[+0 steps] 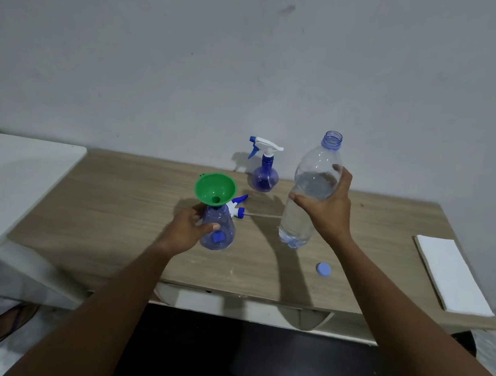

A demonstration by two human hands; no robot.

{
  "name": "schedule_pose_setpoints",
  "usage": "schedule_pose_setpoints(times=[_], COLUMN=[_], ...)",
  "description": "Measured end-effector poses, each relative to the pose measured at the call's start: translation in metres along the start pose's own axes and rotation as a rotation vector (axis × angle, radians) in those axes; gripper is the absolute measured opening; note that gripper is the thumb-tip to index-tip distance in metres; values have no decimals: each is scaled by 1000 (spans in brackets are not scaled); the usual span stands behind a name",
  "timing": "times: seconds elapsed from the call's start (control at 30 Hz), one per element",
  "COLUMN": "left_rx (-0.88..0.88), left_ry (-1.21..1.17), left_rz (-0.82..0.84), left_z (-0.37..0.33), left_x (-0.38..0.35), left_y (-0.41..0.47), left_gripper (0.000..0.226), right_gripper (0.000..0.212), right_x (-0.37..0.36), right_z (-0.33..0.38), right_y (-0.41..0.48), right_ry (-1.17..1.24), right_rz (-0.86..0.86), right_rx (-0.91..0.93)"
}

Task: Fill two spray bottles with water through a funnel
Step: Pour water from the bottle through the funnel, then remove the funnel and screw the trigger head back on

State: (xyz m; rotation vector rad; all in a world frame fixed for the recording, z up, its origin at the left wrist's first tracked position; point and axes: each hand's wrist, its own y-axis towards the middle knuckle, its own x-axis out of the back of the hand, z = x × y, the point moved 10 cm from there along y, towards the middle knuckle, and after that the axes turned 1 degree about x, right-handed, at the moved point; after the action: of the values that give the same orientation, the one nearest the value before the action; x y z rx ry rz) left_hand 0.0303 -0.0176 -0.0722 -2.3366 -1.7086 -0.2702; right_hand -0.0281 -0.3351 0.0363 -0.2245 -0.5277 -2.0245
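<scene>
left hand: closed around the near spray bottle, thumb across its front, fingers behind. Bottle stands on the table, trigger head off.
funnel: green, seated in that bottle's neck, mouth tipped slightly toward the camera. Just above the left hand, not touched by it.
right hand: gripping the water bottle at mid-body, fingers wrapped behind, thumb on the near side.
water bottle: clear, uncapped, roughly upright with a slight lean. Partly full. Whether the base rests on the table or hangs just over it, cannot tell. Sits right of the funnel, mouth higher than the funnel rim, a gap between them.
loose sprayer head: lies on the table just behind the near bottle, dip tube running right toward the water bottle's base.
second spray bottle: blue, trigger head on, stands near the wall, behind and between the two hands, apart from both.
cap: blue, flat on the table, nearer the front edge, right of the water bottle's base.
white cloth: folded, at the table's right end, well apart from the hands.
open room: bare tabletop left of the left hand out to the left edge; bare strip along the front edge between the forearms.
left edge: a white surface butts against the table there.
</scene>
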Motion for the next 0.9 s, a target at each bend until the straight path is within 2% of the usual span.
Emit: schedule_pose_setpoints(times=[0.07,0.1,0.17,0.2,0.23,0.3,0.33,0.4,0.5,0.63,0.8,0.9], left_rx=[0,2,14,29,43,62,65,58,71,91,95,95], left_ry=[-12,-28,-73,-87,-97,-106,-105,-110,-107,-84,-84,-79], left_rz=[15,22,48,66,88,131,148,179,205,208,268,250], left_z=[-2,-1,1,2,3,3,3,1,-2,-4,-4,-4], left_x=[-4,-6,-12,-16,-21,-30,-34,-41,-48,-50,-50,-48], left_y=[-3,-5,-9,-12,-14,-19,-21,-24,-28,-31,-34,-31], left_gripper=[46,46,46,45,44,42,42,42,35,37,61,61], right_gripper=[105,99,74,57,43,30,31,53,84,89,75,69], right_x=[2,9,20,17,7,-30,-50,-83,-109,-118,-122,-123], right_z=[-7,-12,-17,-16,-15,-12,-9,-5,2,8,10,20], right_y=[-10,-20,-47,-58,-65,-75,-80,-89,-94,-92,-81,-72], right_ry=[13,6,-1,35,103,211,244,283,291,303,364,420], right_rz=[-46,-132,-317,-340,-293,-57,81,312,487,524,494,478], right_rx=[-29,-56,-68,-47,-16,-2,-14,-59,-73,-74,-81,-111])
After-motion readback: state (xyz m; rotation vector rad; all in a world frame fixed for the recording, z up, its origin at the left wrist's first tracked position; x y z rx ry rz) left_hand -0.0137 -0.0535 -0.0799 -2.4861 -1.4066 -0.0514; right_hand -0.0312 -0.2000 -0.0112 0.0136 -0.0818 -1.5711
